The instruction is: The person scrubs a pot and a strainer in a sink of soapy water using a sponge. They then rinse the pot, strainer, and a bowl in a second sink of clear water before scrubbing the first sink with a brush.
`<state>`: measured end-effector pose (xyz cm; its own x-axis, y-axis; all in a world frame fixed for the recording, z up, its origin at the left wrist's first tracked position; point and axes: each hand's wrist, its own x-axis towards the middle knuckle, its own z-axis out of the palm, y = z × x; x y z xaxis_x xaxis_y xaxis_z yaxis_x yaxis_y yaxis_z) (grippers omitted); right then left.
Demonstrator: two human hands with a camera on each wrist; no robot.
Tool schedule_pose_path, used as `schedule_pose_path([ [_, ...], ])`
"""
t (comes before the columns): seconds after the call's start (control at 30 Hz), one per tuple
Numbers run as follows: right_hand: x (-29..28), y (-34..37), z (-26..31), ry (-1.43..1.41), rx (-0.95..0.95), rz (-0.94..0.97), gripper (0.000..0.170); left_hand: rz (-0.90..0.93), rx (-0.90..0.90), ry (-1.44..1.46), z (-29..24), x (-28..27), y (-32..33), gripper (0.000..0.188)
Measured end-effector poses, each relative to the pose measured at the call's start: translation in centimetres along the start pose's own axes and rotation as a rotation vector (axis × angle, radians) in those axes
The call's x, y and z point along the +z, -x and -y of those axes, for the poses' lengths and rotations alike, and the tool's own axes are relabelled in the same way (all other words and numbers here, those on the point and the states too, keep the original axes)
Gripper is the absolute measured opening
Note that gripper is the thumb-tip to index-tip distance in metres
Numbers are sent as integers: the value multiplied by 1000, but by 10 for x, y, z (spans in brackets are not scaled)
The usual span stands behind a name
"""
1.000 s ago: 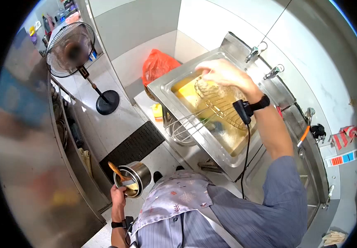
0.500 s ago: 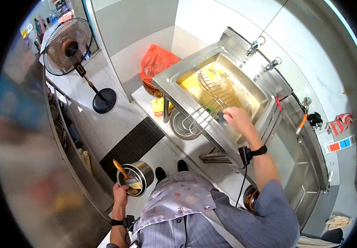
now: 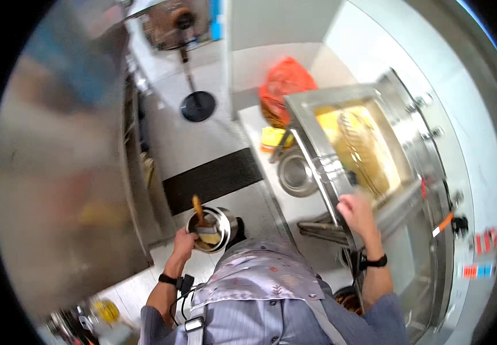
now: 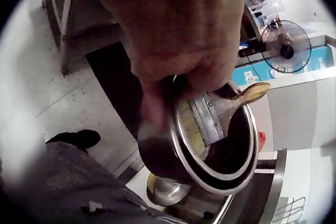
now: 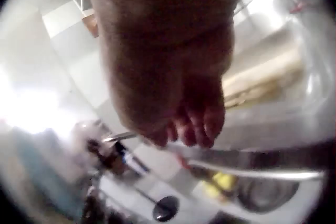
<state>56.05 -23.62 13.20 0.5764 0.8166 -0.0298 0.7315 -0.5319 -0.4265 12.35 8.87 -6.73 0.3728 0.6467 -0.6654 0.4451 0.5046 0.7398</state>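
My left hand [image 3: 185, 241] grips the rim of a steel pot [image 3: 229, 221] low at my left side. A second metal rim nests inside it in the left wrist view. Inside leans a flat brush [image 4: 212, 121] with pale bristles, its wooden handle [image 4: 254, 92] sticking out past the rim. My right hand [image 3: 356, 214] hangs over the near edge of the sink [image 3: 309, 123], fingers [image 5: 212, 113] loosely curled and holding nothing. A wire rack [image 3: 355, 138] lies partly in the sink's yellowish, cloudy water, its handle crossing the left edge.
A metal basin [image 3: 297, 174] sits on the ledge beside the sink, near a yellow packet [image 3: 274, 138] and a red plastic bag [image 3: 286, 83]. A black mat [image 3: 211, 178] covers part of the floor. Ahead stands a fan [image 3: 198, 106]; a steel cabinet [image 3: 70, 172] runs along the left.
My right hand has drawn back from the far side of the sink and come away from the rack. The view has swung left. The left hand still holds the pot and brush.
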Motion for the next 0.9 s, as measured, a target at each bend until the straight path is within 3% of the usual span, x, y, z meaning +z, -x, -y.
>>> schedule_pose_path([
  [0.07,23,-14,48,-210,-82,167,31,-72,4,23,6,-2,5,35],
  [0.17,96,-42,67,-195,-253,528,35,-140,58,159,46,0,-8,33],
  [0.23,140,-56,66,25,-391,664,36,-156,71,239,56,3,12,32],
  [0.3,188,-63,60,90,-556,722,37,-286,27,236,70,-2,35,30],
  [0.4,237,-55,71,83,-646,715,38,-416,-8,267,126,-19,94,28],
  [0.5,276,-55,81,247,-717,919,40,-596,-75,365,173,-21,162,26],
  [0.6,299,-64,86,352,-859,974,38,-777,-142,465,183,-4,209,25],
  [0.67,318,-73,95,391,-945,1000,38,-848,-181,493,229,1,217,27],
  [0.77,330,-70,143,489,-1050,1038,39,-914,-206,568,252,-1,241,27],
  [0.9,357,-65,221,418,-1193,1075,41,-1064,-154,624,296,-10,243,26],
])
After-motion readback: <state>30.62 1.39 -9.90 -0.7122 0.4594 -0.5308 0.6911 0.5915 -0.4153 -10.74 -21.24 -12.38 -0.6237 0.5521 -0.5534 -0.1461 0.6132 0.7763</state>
